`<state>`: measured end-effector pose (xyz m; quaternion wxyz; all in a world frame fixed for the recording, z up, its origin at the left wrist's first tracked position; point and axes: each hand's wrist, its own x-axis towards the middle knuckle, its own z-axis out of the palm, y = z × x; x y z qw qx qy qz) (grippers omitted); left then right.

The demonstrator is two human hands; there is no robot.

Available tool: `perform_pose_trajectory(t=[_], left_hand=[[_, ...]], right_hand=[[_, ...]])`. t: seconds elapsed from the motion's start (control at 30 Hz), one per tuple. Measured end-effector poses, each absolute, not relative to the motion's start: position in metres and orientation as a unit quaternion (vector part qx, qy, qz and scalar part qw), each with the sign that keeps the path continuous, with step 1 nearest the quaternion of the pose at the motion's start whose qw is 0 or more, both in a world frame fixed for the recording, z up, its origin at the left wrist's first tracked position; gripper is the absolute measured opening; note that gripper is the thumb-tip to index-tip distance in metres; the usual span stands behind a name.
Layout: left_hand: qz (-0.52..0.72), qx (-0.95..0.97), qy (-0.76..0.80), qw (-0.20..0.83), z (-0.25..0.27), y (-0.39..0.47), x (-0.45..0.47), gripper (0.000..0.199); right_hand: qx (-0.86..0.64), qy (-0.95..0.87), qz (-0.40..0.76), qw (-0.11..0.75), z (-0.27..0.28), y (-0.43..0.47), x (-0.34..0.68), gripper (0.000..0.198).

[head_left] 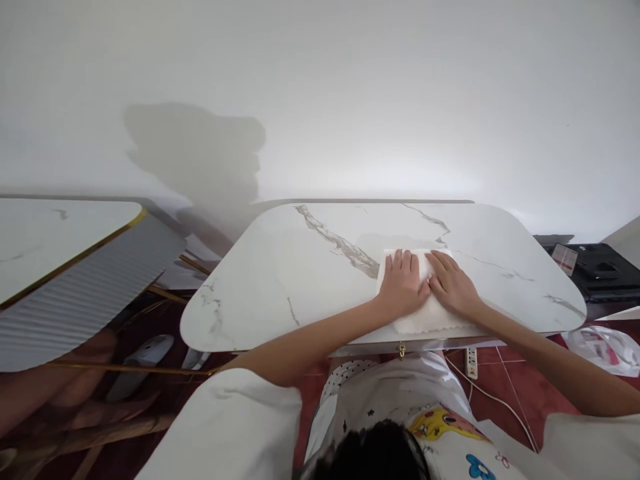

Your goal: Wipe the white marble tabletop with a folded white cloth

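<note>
A white cloth (434, 319), perhaps a soft paper towel, is spread flat on the white marble-patterned tabletop (320, 280), its lower edge close to the front of the table. My left hand (401, 283) lies on the left part of the cloth, fingers stretched toward the wall. On the upper right part rests my right hand (453, 283), its fingers pointing up and left. Both thumbs come close together over the middle of the cloth. The palms hide part of it.
A small brass knob (401, 351) sticks out below the table's front edge. To the left stands another marble-patterned table (60, 247) with a ribbed grey side. A power strip (471, 363) with a white cable lies on the red floor. A black case (607, 270) and a clear plastic bag (605, 350) are at right.
</note>
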<state>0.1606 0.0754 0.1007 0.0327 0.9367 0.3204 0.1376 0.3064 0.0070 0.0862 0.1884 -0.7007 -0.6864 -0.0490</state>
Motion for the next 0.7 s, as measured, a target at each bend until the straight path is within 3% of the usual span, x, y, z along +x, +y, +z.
perform_pose_trajectory(t=[0.27,0.7], left_hand=[[0.114,0.944,0.304,0.051,0.102,0.058,0.122,0.061],[0.168,0.935,0.312,0.026,0.1,0.118,0.137,0.047]], right_hand=[[-0.706,-0.678,-0.064,0.194,0.081,-0.014,0.266,0.05],[-0.698,-0.677,-0.062,0.224,0.078,0.052,0.281,0.048]])
